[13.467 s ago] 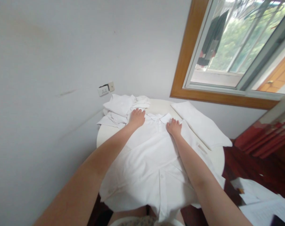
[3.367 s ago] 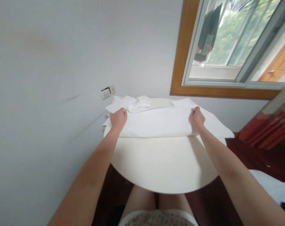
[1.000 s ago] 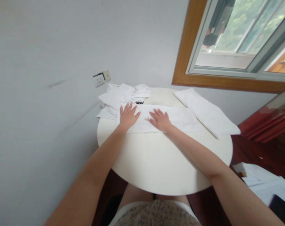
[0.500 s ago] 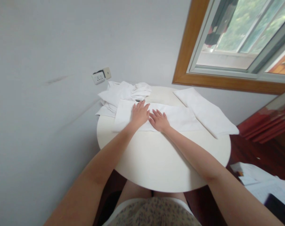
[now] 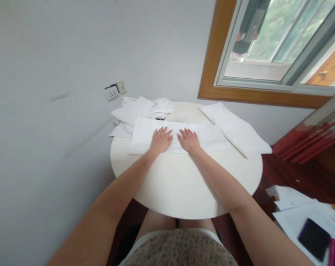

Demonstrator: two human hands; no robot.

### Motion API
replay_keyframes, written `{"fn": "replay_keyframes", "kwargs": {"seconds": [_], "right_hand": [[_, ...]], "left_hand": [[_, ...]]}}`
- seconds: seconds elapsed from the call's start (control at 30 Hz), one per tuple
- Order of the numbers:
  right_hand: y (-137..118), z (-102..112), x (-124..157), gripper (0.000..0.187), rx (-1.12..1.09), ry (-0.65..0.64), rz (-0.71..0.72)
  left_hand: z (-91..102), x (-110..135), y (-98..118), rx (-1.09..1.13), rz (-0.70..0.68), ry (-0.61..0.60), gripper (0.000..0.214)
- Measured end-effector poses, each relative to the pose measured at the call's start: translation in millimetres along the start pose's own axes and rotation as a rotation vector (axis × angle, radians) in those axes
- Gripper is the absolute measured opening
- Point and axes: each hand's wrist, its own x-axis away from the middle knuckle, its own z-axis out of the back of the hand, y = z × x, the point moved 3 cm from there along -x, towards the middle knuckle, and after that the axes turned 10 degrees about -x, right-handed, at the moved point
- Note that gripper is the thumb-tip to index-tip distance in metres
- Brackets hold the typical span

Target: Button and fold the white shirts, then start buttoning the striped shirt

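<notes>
A long white folded cloth (image 5: 142, 136) lies flat across the round white table (image 5: 181, 184). My left hand (image 5: 161, 140) rests palm down on its middle, fingers spread. Just to the right, my right hand (image 5: 189, 140) also lies flat on the cloth with its fingers apart, and a small gap separates the two hands. Beyond the cloth's left end sits a crumpled pile of white cloth (image 5: 136, 111). A second folded white cloth (image 5: 233, 129) lies slanted at the table's right side, touching or close to the cloth's right end.
A wall socket (image 5: 111, 93) is on the wall behind the table. To the right are a wood-framed window (image 5: 256, 96) and a red curtain (image 5: 308, 144). Papers (image 5: 289, 199) and a dark phone-like object (image 5: 314, 238) lie at the lower right.
My left hand has drawn slightly back toward me, and the hands have moved a little apart on the cloth. The view has shifted slightly to the right.
</notes>
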Motion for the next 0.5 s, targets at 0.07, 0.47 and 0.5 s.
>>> {"fn": "replay_keyframes", "kwargs": {"seconds": [0.07,0.47,0.5], "right_hand": [[14.8,4.3,0.4,0.063,0.024,-0.032,-0.033],[122.6,54.4,19.5,0.052,0.089,-0.101,-0.049],[127.3,58.2,21.8,0.049,0.081,-0.106,-0.032]], "left_hand": [[0.8,6.5,-5.2,-0.004,-0.015,-0.016,0.050],[14.9,35.0,-12.6,-0.034,0.098,-0.025,0.050],[16.3,37.8,-13.2,-0.032,0.108,-0.036,0.050]]}}
